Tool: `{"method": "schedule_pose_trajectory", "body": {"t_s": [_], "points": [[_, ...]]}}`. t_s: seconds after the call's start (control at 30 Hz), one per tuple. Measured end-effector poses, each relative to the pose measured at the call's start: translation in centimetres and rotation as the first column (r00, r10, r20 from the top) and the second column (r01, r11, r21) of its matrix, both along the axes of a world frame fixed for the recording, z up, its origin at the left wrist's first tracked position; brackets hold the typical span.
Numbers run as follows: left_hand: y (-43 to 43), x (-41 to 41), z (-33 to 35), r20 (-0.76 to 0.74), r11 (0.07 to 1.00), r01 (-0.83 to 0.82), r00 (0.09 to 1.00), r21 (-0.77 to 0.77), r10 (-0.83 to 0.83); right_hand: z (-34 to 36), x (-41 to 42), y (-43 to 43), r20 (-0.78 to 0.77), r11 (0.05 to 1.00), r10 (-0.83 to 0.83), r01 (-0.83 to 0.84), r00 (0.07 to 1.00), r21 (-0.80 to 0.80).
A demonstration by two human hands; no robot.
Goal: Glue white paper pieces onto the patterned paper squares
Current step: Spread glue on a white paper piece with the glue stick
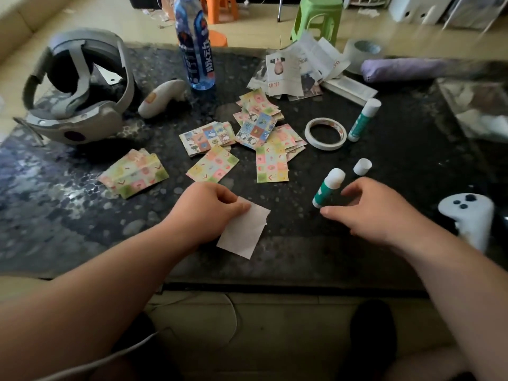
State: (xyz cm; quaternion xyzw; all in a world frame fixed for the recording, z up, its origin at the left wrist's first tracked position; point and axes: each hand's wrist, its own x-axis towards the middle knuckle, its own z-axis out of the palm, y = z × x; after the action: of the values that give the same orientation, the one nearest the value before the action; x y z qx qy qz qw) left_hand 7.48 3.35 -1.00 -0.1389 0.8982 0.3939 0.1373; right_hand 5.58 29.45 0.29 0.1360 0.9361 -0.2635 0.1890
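My left hand (pixel 209 210) pinches the upper left edge of a white paper piece (pixel 243 232) that lies on the dark table near its front edge. My right hand (pixel 368 210) hovers with loosely curled fingers just right of an uncapped green glue stick (pixel 327 189), holding nothing. The stick's white cap (pixel 362 166) stands behind it. Patterned paper squares lie in several piles across the middle: one pile at the left (pixel 134 171), a single square (pixel 213 166) just beyond my left hand, and more stacks (pixel 272 163) further back.
A second, capped glue stick (pixel 363 119) and a masking tape roll (pixel 325 133) lie mid-right. A water bottle (pixel 196 50), a headset (pixel 77 86) and a controller (pixel 162 97) stand at the back left. Printed paper scraps (pixel 299 70) lie at the back, another controller (pixel 467 215) at the right edge.
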Motion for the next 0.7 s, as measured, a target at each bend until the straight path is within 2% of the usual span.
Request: {"method": "schedule_pose_trajectory", "body": {"t_s": [0.13, 0.23, 0.3, 0.37, 0.4, 0.47, 0.53, 0.63, 0.7], "points": [[0.4, -0.6, -0.1, -0.024, 0.998, 0.031, 0.999, -0.047, -0.032, -0.9, -0.1, -0.7, -0.052, 0.995, 0.025, -0.029, 0.998, -0.091], [0.6, -0.5, 0.4, -0.114, 0.992, 0.060, 0.991, -0.114, -0.073, -1.7, -0.3, -1.2, -0.095, 0.993, 0.011, -0.022, 0.995, -0.117], [0.9, -0.2, 1.1, -0.186, 0.993, 0.067, 0.979, -0.102, -0.085, -1.6, -0.4, -1.4, -0.115, 0.989, 0.009, -0.025, 0.993, -0.143], [1.1, 0.5, 1.8, -0.216, 0.998, 0.061, 0.975, 0.030, -0.053, -1.2, 0.0, -1.8, -0.147, 0.982, 0.049, -0.075, 0.988, -0.173], [1.2, 0.9, 2.3, -0.210, 0.988, 0.054, 0.977, 0.143, -0.023, -0.8, 0.3, -2.0, -0.169, 0.972, 0.083, -0.117, 0.982, -0.202], [1.4, 1.7, 3.4, -0.148, 0.904, 0.029, 0.988, 0.426, 0.038, 0.2, 1.3, -2.9, -0.186, 0.920, 0.177, -0.230, 0.966, -0.317], [1.3, 2.4, 4.3, -0.072, 0.796, 0.029, 0.997, 0.605, 0.018, 1.5, 2.8, -4.0, -0.151, 0.799, 0.273, -0.312, 0.950, -0.515], [1.2, 3.1, 5.1, -0.059, 0.717, 0.119, 0.992, 0.686, -0.108, 3.0, 4.6, -4.9, -0.063, 0.600, 0.388, -0.304, 0.919, -0.740], [1.3, 3.6, 5.3, -0.074, 0.680, 0.142, 0.989, 0.719, -0.129, 3.2, 5.0, -5.2, -0.050, 0.540, 0.423, -0.296, 0.905, -0.788]]}}
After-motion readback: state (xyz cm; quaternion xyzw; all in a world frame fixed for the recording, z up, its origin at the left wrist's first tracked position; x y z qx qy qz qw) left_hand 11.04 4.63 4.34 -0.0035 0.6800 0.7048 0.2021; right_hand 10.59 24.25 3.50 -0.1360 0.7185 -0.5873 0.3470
